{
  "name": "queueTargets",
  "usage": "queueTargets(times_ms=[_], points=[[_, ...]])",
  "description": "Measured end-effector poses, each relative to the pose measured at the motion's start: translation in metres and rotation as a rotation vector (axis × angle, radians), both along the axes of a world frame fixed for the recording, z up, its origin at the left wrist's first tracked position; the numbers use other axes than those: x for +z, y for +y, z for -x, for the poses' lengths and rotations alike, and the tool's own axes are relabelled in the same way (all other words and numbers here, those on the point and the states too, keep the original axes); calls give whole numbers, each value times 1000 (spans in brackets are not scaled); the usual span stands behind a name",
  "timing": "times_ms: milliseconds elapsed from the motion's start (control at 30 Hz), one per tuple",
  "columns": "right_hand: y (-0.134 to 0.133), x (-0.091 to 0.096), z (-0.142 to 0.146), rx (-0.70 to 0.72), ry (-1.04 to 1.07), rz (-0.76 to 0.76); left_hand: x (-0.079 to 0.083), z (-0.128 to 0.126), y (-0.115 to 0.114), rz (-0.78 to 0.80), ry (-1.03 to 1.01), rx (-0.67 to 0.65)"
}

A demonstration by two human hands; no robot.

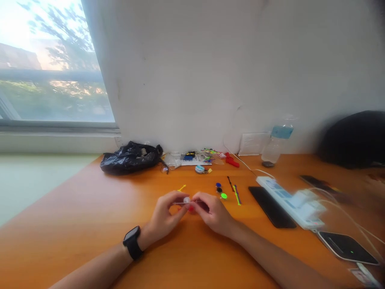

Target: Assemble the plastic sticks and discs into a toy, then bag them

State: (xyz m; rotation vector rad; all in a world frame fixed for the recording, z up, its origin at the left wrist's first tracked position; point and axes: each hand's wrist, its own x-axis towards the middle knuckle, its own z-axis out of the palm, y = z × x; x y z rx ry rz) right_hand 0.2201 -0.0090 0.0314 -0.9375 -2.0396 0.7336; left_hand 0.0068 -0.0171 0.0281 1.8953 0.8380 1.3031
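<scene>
Over the table [99,224], I am holding a thin white strip [178,203], a small white piece [187,199] and a red piece [190,208] showing beside it, with the grip of my left hand [165,210] and that of my right hand [215,214] both pinching narrowly on the strip. Just beyond, blue, black and green discs [223,196] are lying near slender coloured sticks [237,195]. Farther out, a black slab [272,206] and a white power strip [281,198] are lying to the right, while a black plastic bag [129,159] is resting toward the wall [192,72].
</scene>
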Motion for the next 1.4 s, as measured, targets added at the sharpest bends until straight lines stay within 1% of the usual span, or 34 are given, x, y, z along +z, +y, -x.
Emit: queueTargets(times_ms=[100, 200, 333, 467, 700, 867, 967, 1133, 1400], points=[[-1, 3, -2, 0, -41, -49, 0, 2, 1, -162, 121, 55], [-2, 3, -3, 19, -42, -75, -2, 3, 3, -216, 166, 67], [-1, 2, -3, 31, -48, -124, -4, 4, 6, -228, 188, 102], [1, 0, -2, -16, -74, -179, -4, 5, 6, -239, 222, 103], [3, -1, -4, -53, -83, -209, -5, 6, 7, -249, 239, 115], [3, -3, -4, -46, -84, -201, -3, 5, 5, -248, 228, 148], [3, -3, -4, -38, -78, -193, -1, 5, 5, -255, 208, 129], [1, 0, -4, -10, -87, -185, 0, 5, 5, -264, 233, 101], [-1, 2, -3, -4, -84, -187, 3, 5, 2, -261, 258, 123]])
